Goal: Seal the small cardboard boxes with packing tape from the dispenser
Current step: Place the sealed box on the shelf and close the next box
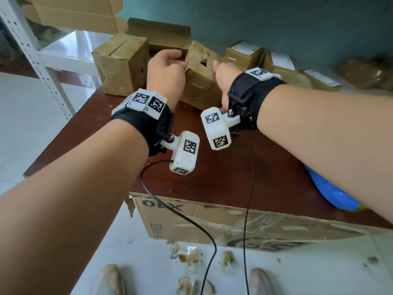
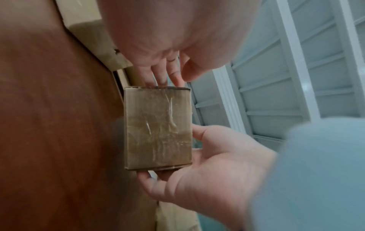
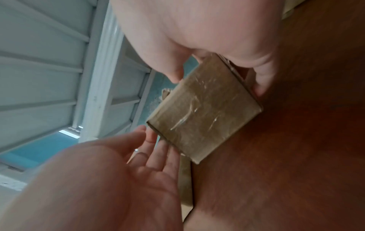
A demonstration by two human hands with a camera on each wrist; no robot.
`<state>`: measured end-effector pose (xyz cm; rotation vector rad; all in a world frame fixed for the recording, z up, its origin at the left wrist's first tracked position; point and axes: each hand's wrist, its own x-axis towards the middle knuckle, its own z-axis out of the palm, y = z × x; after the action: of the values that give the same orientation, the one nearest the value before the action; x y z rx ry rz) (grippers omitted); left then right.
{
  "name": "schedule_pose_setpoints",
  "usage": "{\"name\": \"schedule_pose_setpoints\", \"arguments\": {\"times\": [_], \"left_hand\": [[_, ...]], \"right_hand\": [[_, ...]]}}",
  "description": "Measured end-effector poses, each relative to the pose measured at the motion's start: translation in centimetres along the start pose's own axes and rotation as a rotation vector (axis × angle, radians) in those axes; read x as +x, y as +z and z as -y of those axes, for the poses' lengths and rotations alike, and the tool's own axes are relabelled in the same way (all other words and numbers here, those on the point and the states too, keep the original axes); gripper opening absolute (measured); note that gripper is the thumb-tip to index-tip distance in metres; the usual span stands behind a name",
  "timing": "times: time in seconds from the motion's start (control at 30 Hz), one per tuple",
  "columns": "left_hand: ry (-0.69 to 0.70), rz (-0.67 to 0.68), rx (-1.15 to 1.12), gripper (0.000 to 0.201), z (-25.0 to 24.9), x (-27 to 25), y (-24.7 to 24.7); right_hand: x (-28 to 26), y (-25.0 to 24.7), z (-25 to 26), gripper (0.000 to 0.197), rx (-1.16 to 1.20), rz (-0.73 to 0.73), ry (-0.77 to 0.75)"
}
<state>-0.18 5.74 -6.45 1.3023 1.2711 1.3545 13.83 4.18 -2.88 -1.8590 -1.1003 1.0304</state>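
Cardboard box: one | left hand, right hand: two, both gripping it

We find bare brown tabletop at 6 o'clock of the held small box. A larger box crowds 9 o'clock, labelled boxes 3 o'clock, an open carton 12 o'clock.
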Motion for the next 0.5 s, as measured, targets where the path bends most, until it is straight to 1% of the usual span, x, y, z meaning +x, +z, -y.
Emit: {"name": "schedule_pose_setpoints", "arguments": {"times": [0.03,0.07,0.1,0.13,0.17,0.2,0.23,0.27,0.33,0.37,0.4,0.43,0.5], "left_hand": [[-0.004,0.016,0.004,0.034,-0.8,-0.6,0.3],[-0.013,0.038,0.021,0.029,-1.6,-1.3,0.6],[-0.023,0.063,0.044,0.019,-2.6,-2.2,0.8],[-0.030,0.089,0.059,0.019,-3.7,-3.4,1.0],[-0.054,0.111,0.066,0.033,-4.9,-4.6,1.1],[-0.081,0.122,0.077,0.041,-6.2,-6.0,1.2],[-0.102,0.139,0.091,0.045,-7.5,-7.3,1.3],[-0.132,0.178,0.129,0.047,-8.6,-8.7,1.4],[-0.161,0.279,0.189,0.051,-10.0,-11.8,1.3],[-0.197,0.319,0.162,0.059,-10.2,-13.4,1.2],[-0.246,0.341,0.114,0.073,-10.0,-14.9,1.0],[-0.283,0.347,0.059,0.078,-9.6,-16.4,0.8],[-0.320,0.375,-0.018,0.064,-8.7,-19.3,0.5]], "right_hand": [[-0.3,-0.7,-0.2,0.056,0.033,-0.042,-0.020],[-2.1,-1.0,0.1,0.062,0.056,-0.110,-0.019],[-3.0,-1.8,0.1,0.074,0.096,-0.191,-0.001],[-4.1,-2.7,0.0,0.090,0.157,-0.265,0.045],[-5.2,-3.5,-0.2,0.106,0.252,-0.304,0.093],[-6.5,-4.3,-0.4,0.123,0.371,-0.291,0.124],[-7.5,-5.1,-0.9,0.135,0.457,-0.264,0.125],[-8.7,-6.0,-1.9,0.141,0.532,-0.257,0.117],[-10.6,-7.8,-4.6,0.145,0.602,-0.233,0.133],[-11.7,-8.4,-6.1,0.150,0.624,-0.205,0.151],[-13.3,-8.9,-7.4,0.154,0.645,-0.155,0.152],[-14.6,-9.2,-8.5,0.154,0.681,-0.095,0.133],[-16.5,-9.9,-10.2,0.146,0.679,-0.033,0.106]]}}
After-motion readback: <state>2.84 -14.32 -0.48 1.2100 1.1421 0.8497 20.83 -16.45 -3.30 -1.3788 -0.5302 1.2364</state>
